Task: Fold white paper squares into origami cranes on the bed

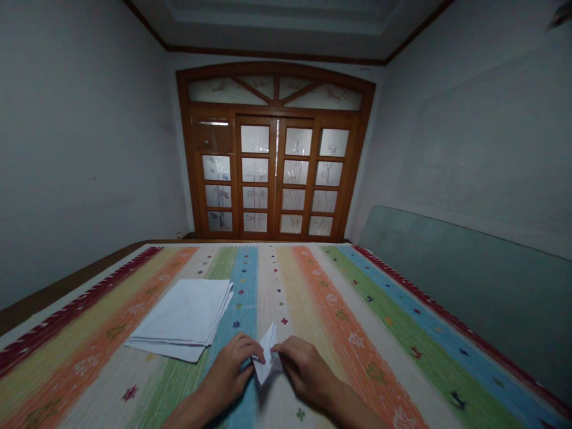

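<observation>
A small folded piece of white paper [267, 361], pointed at its far end, is held between both hands just above the striped cloth. My left hand [236, 364] pinches its left side between thumb and fingers. On the right side, my right hand [304, 368] grips the paper with its fingers bent together; part of that hold is hidden behind the fingers. A stack of white paper sheets [185, 313] lies on the cloth to the left, beyond my left hand, with its edges slightly uneven.
The multicoloured striped cloth [357, 310] covers the table. A pale green panel [469, 274] stands along the right side. Beyond the table's far edge are wooden doors [277, 179] with glass panes, between grey walls.
</observation>
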The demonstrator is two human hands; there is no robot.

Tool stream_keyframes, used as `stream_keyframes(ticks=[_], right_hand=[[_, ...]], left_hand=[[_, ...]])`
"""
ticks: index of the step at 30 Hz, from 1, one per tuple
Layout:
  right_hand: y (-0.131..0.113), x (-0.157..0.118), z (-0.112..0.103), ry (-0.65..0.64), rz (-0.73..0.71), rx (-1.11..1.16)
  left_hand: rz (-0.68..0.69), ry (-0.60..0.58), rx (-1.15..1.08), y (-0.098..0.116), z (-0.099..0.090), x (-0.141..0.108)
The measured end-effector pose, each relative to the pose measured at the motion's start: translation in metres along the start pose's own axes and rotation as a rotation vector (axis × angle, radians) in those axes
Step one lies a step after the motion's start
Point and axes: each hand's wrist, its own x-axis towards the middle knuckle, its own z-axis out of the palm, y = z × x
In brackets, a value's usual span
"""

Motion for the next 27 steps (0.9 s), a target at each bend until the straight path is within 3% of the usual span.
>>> stream_keyframes(ticks=[14, 21, 27], right_hand=[[-0.005, 0.0, -0.002, -0.031, 0.045, -0.033], [-0.008, -0.001, -0.005, -0.045, 0.067, 0.006], [-0.007, -0.002, -0.004, -0.044, 0.082, 0.01]], left_hand=[[-0.041, -0.067, 0.027, 0.023, -0.007, 0.001], [0.051, 0.042, 0.134, 0.029, -0.004, -0.002], [0.12, 0.055, 0.156, 0.034, -0.005, 0.0]])
